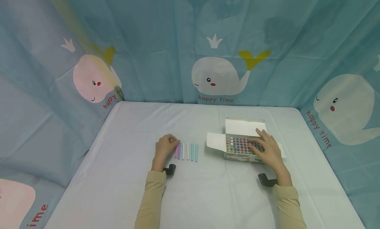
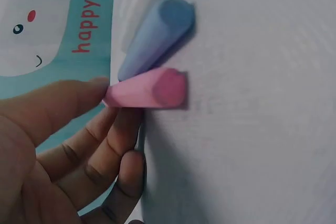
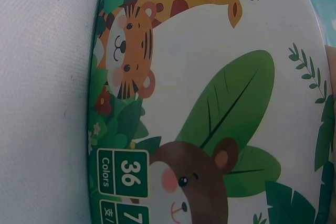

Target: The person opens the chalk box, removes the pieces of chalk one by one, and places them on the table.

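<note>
At the left end of a row of chalk sticks on the table, my left hand (image 1: 166, 146) pinches the pink chalk (image 2: 149, 88) by its far end, between thumb and fingers. Beside it lies a blue chalk (image 2: 163, 32), then two white chalks (image 1: 185, 151) and two mint-green chalks (image 1: 194, 152). To the right stands an open chalk box (image 1: 241, 157) filled with rows of coloured chalk ends. Over the box's right part is my right hand (image 1: 269, 149), thumb and index finger bent down to the chalk tops. Whether they grip a stick is hidden.
The box's white flaps (image 1: 216, 141) fold outward to the left and back. Its printed front (image 3: 210, 108) shows animals and the words "36 Colors". A white cloth covers the table (image 1: 207, 196); a blue whale-print curtain (image 1: 154, 57) hangs behind and at the sides.
</note>
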{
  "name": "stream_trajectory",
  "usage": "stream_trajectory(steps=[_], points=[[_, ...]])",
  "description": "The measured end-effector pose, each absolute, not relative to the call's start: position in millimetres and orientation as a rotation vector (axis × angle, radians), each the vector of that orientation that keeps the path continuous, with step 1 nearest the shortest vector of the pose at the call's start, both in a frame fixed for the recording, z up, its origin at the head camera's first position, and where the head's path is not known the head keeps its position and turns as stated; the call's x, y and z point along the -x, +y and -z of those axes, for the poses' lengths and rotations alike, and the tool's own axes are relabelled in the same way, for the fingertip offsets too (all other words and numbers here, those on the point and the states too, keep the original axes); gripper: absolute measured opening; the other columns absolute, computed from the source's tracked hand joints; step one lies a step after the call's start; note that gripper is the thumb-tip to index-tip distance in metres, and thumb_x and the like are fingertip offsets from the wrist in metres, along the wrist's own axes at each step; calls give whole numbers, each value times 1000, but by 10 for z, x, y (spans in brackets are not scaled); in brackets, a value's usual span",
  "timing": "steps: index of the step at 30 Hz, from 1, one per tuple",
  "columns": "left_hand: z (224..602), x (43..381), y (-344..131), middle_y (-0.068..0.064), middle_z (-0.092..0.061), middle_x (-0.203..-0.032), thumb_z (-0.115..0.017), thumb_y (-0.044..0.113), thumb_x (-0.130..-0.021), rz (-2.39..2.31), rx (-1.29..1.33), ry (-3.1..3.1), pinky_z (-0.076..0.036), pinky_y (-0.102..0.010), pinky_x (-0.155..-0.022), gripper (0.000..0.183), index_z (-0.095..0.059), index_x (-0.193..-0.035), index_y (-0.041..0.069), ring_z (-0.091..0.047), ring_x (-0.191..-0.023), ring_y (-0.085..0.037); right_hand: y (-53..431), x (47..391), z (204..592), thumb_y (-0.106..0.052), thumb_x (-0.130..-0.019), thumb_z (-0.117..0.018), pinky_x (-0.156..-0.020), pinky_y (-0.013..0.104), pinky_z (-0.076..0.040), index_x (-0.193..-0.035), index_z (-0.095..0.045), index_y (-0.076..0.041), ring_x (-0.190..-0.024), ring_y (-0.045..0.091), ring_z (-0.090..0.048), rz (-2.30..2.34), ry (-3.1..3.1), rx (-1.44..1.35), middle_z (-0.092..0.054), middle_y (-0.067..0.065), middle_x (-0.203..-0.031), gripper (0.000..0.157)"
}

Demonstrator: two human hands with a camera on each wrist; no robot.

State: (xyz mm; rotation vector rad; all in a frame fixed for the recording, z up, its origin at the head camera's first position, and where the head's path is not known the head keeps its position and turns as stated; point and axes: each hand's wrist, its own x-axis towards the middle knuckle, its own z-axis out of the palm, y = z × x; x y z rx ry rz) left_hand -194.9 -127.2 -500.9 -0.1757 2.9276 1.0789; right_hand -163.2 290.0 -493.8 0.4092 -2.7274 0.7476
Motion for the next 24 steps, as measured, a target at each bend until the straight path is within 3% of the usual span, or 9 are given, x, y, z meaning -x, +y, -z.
stream_trajectory(steps=[5,24], points=[[5023,1945,-1246,-4,-68,-79,-66,34,-83,-977,225,2970,-39,-48,-84,26,-69,-91,9,-60,-75,-23,2902,1629,4933,-32,-83,-67,-108,59,-13,-106,-67,-16,-136,39,-23,-761,-2723,-419,-36,19,-144,28],[4925,1924,-1154,-1,-63,-72,-64,27,-86,-1052,109,3024,-41,-47,-79,22,-68,-98,10,-56,-67,-18,2889,1608,4910,-31,-85,-66,-111,56,-8,-109,-66,-14,-136,40,-22,-766,-2735,-419,-35,19,-144,29]])
